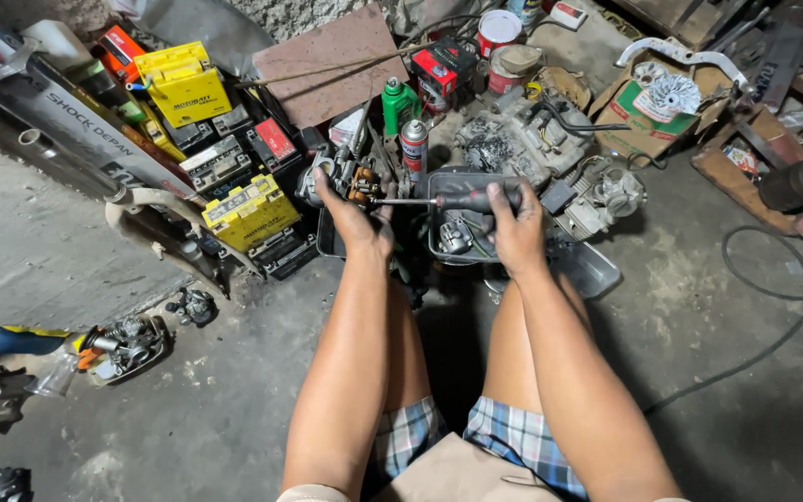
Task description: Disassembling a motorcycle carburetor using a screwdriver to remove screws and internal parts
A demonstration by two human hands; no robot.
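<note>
Two hands worked close together above a dark metal tray point(597, 274) on the concrete floor point(234, 409). The left hand point(357, 218) was closed around a small carburetor point(341, 177) and held it up over the tray's left end. The right hand point(513, 223) was wrapped around the handle of a screwdriver point(462, 199), whose tip touched the carburetor. A spray can point(414, 149) stood just behind, and yellow batteries point(248, 212) lay to the left.

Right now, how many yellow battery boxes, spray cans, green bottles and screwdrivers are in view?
Yellow battery boxes: 2 (one at the back, one nearer)
Spray cans: 1
Green bottles: 1
Screwdrivers: 1, in the right hand
Total: 5
</note>
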